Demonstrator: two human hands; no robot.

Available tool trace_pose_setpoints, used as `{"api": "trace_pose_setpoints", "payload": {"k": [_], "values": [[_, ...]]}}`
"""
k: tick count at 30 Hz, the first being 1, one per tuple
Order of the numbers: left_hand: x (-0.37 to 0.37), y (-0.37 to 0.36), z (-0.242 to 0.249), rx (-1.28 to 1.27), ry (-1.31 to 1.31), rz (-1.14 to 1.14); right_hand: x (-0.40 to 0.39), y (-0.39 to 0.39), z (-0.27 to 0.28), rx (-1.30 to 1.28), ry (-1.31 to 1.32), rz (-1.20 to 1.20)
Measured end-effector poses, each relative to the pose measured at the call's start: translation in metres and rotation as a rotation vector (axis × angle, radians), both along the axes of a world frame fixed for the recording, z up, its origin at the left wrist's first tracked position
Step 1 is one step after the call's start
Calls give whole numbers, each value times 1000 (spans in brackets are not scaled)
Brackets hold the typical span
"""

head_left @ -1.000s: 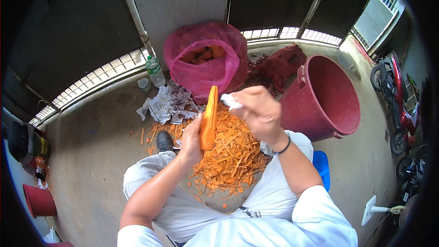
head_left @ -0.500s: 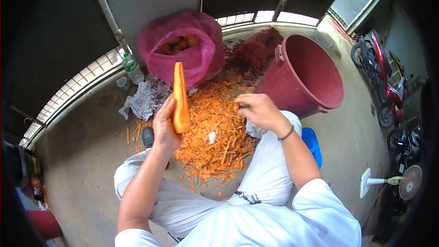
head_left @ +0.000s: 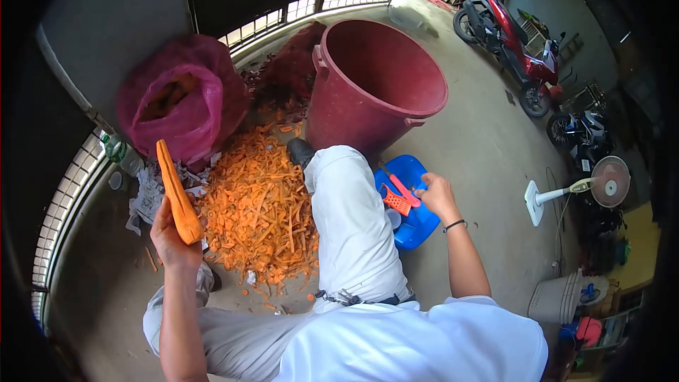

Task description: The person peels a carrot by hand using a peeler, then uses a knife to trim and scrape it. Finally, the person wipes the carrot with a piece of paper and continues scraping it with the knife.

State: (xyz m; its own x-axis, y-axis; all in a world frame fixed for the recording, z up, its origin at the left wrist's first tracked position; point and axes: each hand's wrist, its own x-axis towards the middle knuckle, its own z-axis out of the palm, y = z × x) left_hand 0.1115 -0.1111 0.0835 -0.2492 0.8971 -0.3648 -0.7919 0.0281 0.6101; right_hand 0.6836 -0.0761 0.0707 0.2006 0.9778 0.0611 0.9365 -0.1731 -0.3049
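Observation:
My left hand (head_left: 175,237) is wrapped round the thick lower end of a peeled orange carrot (head_left: 178,194), whose narrow tip points up. To the right, my right hand (head_left: 438,197) has its fingers curled over the edge of a blue basin (head_left: 423,226). What its fingertips hold, if anything, is too small to make out. Inside the basin, beside these fingertips, are a pink-handled tool (head_left: 403,189), an orange slotted tool (head_left: 395,200) and a whitish cup (head_left: 393,218). A heap of orange peelings (head_left: 258,205) lies on the floor between my hands.
A pink mesh sack (head_left: 226,92) with carrots in it stands behind the peelings, next to crumpled paper (head_left: 147,194) and a bottle (head_left: 122,154). A large red bin (head_left: 346,110) is beyond my knee. Farther right are a fan (head_left: 610,181) and a red motorcycle (head_left: 506,35).
The view has swung to the right. My right hand has moved from above the peelings to the blue basin. The carrot is still in my left hand.

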Motion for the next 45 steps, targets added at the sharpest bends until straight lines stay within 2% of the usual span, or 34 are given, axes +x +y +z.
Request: {"api": "trace_pose_setpoints", "payload": {"k": [1, 7, 8, 10, 12, 14, 15, 17, 21, 23, 24, 26, 29, 32, 34, 37, 40, 42, 44, 45], "values": [[1, 0, -1, 19, 8, -7, -1, -2, -8, -177, 29, -111], [-3, 4, -5, 0, 0, -75, 23, 6, -74, -79, 130, 14], [3, 6, -1, -69, 41, 19, 22, 17, -87, -48, 170, 71], [-1, 4, -7, -37, -13, -23, 29, 30, -104, -131, 189, 157], [-3, 4, -6, 23, -49, -68, 32, 40, -111, -185, 177, 138], [0, 5, 2, -15, -63, -6, 30, 46, -105, -273, 214, 118], [-3, 5, 0, 0, -59, -18, 38, 48, -109, -276, 211, 145], [-7, 8, -6, 8, -57, -11, 53, 50, -120, -115, 362, 154], [-5, 5, -1, 26, -39, 76, 42, 39, -81, -22, 452, 119], [-2, 3, 12, 44, -1, 83, 23, 31, -59, -17, 693, -58], [-2, 3, 12, 47, 1, 89, 10, 28, -47, -18, 694, -51], [-1, 4, 10, 100, 0, 91, -21, 22, -24, 72, 879, 27], [0, 6, 9, 126, 21, 90, -71, 20, 16, 124, 918, 108], [5, 5, 17, 141, 48, 78, -120, 20, 49, 150, 997, 181], [7, 5, 19, 137, 52, 72, -162, 13, 68, 119, 1138, 173], [11, 4, 18, 167, 85, -20, -239, 2, 92, -157, 1335, 266], [19, 3, 18, 207, 103, -87, -311, -6, 75, -312, 1461, 363], [24, 1, 21, 222, 138, -117, -331, -5, 66, -350, 1500, 371], [26, -2, 23, 226, 154, -144, -339, -3, 61, -628, 1492, 448], [28, -3, 24, 227, 142, -143, -342, -4, 57, -604, 1504, 407]]}}
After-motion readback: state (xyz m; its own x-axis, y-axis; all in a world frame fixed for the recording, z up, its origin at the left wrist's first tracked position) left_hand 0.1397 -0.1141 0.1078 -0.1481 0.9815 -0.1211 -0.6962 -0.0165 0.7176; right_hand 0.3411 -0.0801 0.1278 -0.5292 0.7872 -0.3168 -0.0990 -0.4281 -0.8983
